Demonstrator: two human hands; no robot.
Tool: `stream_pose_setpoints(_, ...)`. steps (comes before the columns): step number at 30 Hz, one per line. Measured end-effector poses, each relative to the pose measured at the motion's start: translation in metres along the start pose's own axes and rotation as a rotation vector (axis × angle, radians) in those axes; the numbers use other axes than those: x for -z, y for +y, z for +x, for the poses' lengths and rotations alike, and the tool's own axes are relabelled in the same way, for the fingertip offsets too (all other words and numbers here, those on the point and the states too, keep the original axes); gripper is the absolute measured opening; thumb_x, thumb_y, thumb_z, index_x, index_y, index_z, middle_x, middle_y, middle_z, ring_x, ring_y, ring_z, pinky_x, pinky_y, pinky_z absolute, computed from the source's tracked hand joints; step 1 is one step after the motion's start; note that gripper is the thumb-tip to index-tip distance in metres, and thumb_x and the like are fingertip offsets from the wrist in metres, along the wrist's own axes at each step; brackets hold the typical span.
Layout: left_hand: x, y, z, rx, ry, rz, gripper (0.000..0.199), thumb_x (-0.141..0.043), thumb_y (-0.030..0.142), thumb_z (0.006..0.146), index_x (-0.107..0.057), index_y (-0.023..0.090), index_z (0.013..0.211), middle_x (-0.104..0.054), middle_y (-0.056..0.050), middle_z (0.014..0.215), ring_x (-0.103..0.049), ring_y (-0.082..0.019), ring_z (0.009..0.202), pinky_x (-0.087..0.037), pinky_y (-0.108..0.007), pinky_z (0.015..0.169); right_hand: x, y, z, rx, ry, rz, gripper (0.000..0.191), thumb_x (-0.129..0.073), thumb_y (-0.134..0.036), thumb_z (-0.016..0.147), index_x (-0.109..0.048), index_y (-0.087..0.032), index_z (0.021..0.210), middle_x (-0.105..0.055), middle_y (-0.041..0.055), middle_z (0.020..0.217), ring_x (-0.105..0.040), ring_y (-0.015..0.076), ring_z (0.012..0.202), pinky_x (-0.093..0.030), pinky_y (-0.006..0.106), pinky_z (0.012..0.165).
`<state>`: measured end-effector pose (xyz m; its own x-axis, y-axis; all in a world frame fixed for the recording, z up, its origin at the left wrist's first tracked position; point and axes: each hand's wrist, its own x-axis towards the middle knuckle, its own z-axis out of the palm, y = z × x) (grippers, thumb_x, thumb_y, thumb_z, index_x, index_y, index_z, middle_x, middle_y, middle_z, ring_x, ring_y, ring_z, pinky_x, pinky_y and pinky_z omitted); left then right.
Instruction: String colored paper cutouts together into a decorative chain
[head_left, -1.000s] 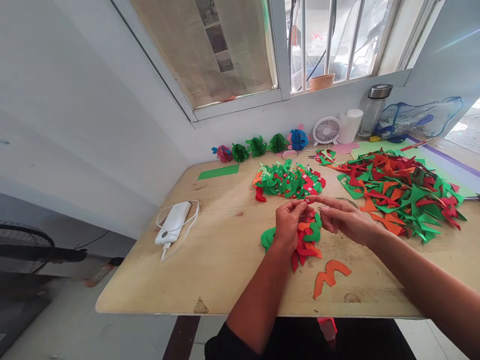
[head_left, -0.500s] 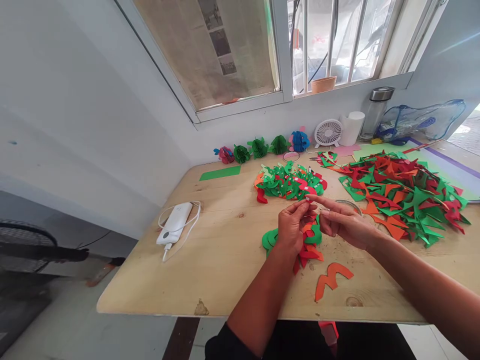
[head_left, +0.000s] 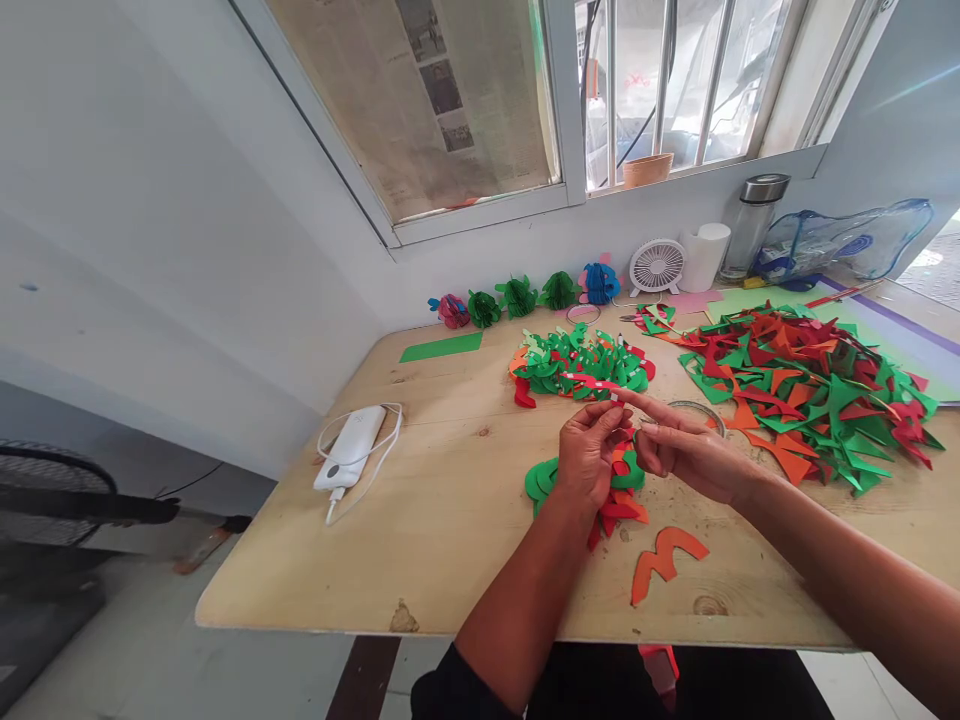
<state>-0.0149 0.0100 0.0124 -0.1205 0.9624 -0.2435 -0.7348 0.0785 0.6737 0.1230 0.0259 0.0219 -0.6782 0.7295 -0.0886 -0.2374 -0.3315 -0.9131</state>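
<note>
My left hand [head_left: 589,450] is closed, thumb and forefinger pinching a thin red paper cutout [head_left: 583,380] that carries small white patches. With its forefinger stretched out, my right hand [head_left: 694,450] reaches the white patch at the cutout's near end. Its other fingers are curled, and whether they hold anything is hidden. Under and beside my left hand lie green paper cutouts [head_left: 538,482] and red and orange ones, partly covered. An orange wavy cutout [head_left: 664,562] lies nearer the table's front edge. Just beyond the hands is a heap of curved green and red cutouts [head_left: 559,365].
A large pile of red, green and orange scraps [head_left: 810,390] covers the right side. A clear ring [head_left: 701,408] lies beside my right hand. On the left is a white power bank [head_left: 352,445] with a cable. Paper ornaments [head_left: 517,297] and a small fan [head_left: 657,266] line the wall.
The red cutout now extends further left from my fingertips, showing more of its length and its white patches. Both hands stay in nearly the same place.
</note>
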Motion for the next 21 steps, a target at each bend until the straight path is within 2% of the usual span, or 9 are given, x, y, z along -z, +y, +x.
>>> stream_pose_setpoints(9,0.0,0.0005,0.0012,-0.011,0.017,-0.031,0.025,-0.08,0.019,0.049,-0.065,0.015,0.068,-0.068,-0.002,0.067,-0.06,-0.009,0.061,-0.043,-0.023,0.067,-0.0027,-0.0014,-0.0007,0.004,-0.017,0.032,0.062,-0.055,-0.029,0.084,-0.032,-0.022,0.141,-0.049,-0.0033,0.06,-0.045,0.0103,0.056,-0.032,0.023,0.053)
stream_pose_setpoints(21,-0.0014,0.0036,-0.0011,0.04,0.043,-0.049,0.02,-0.077,0.015,0.053,-0.069,0.014,0.071,-0.068,-0.002,0.069,-0.06,-0.009,0.062,-0.043,-0.023,0.069,-0.0033,-0.0013,-0.0004,0.009,0.023,-0.09,0.063,-0.055,-0.032,0.084,-0.032,-0.023,0.142,-0.047,-0.0027,0.062,-0.046,0.0117,0.058,-0.035,0.025,0.055)
